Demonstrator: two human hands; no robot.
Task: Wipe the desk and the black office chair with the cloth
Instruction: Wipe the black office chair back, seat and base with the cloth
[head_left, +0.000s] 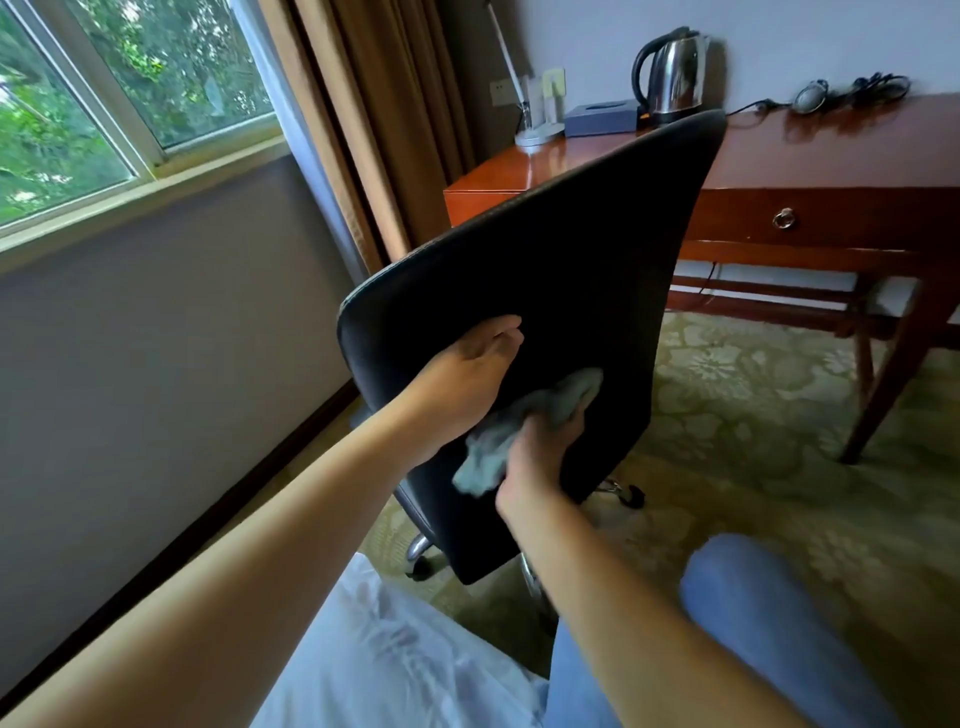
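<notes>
At the far left, well away from both hands, a window (104, 104) shows green foliage, and brown curtains (363, 130) hang beside it. The left hand (467, 379) rests against the back of the black office chair (561, 270); its fingers (498, 332) lie loosely bent on the backrest near the left edge, holding nothing. Just right of and below those fingers, the right hand (540, 447) grips the grey-blue cloth (519, 426), bunched and pressed to the backrest; part of the cloth spills out above the knuckles and part hangs below the thumb. Beyond the chair's top edge, far from both hands, stands the wooden desk (831, 156), carrying a lamp base (537, 132), a dark tissue box (602, 118), a steel kettle (670, 73) and a tangle of cables (852, 91). No writing on any of them can be read.
</notes>
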